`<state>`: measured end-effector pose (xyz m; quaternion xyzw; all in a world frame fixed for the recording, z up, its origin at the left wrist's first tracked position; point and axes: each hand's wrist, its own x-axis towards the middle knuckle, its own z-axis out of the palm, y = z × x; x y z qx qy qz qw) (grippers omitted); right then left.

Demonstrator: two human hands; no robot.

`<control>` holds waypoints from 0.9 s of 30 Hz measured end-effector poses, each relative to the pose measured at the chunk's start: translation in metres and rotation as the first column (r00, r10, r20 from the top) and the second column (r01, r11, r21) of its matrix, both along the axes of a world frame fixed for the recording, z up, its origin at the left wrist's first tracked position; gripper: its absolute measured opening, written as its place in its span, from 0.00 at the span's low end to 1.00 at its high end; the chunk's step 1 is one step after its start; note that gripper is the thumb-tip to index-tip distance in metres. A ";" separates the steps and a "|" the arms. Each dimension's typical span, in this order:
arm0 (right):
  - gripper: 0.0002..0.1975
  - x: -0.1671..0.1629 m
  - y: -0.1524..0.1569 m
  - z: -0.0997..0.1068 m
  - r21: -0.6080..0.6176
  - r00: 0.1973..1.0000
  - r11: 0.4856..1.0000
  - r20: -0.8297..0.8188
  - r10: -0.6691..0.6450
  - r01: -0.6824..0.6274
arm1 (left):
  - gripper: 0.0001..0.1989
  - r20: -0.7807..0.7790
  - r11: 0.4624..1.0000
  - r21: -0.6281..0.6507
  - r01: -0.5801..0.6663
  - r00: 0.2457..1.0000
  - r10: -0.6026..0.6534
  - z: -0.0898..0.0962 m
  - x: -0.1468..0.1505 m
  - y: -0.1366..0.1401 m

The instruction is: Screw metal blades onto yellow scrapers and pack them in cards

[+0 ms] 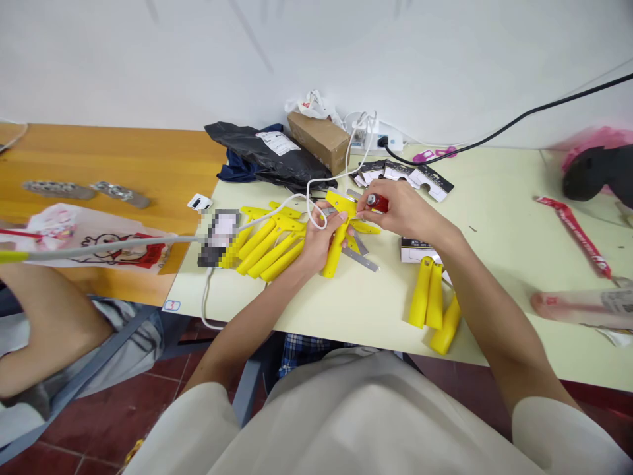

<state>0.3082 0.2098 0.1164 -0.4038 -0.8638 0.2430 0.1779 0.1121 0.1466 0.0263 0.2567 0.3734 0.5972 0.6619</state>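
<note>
My left hand (pixel 320 241) is closed around a yellow plastic tool (pixel 336 245) with a long handle and a flat, wider head with holes. In my right hand (pixel 390 201) is a screwdriver (pixel 378 202) with a red handle, held at the tool's head; its tip is hard to make out. Under and beside the hands lie flat metal blades (pixel 362 259). Several more yellow pieces (pixel 270 247) are heaped left of my left hand. Three loose yellow handles (pixel 426 293) lie near the table's front edge, below my right forearm.
A white cable (pixel 291 198) loops over the work. Behind are a black plastic parcel (pixel 281 158), a cardboard box (pixel 321 138), a power strip (pixel 378 136) and black-and-white cards (pixel 430 181). A pixelated phone-like object (pixel 220 231) lies left. Another person's arm (pixel 54 323) is at far left.
</note>
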 end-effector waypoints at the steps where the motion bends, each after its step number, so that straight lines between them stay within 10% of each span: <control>1: 0.09 0.000 0.000 0.000 -0.014 1.000 1.000 0.007 -0.010 0.010 | 0.34 -0.005 1.000 0.008 0.004 1.000 -0.004 -0.001 0.000 0.000; 27: 0.10 0.004 0.000 0.010 -0.144 0.986 0.977 0.087 -0.143 0.154 | 0.33 -0.024 0.999 -0.002 0.044 0.999 -0.045 -0.001 0.002 -0.004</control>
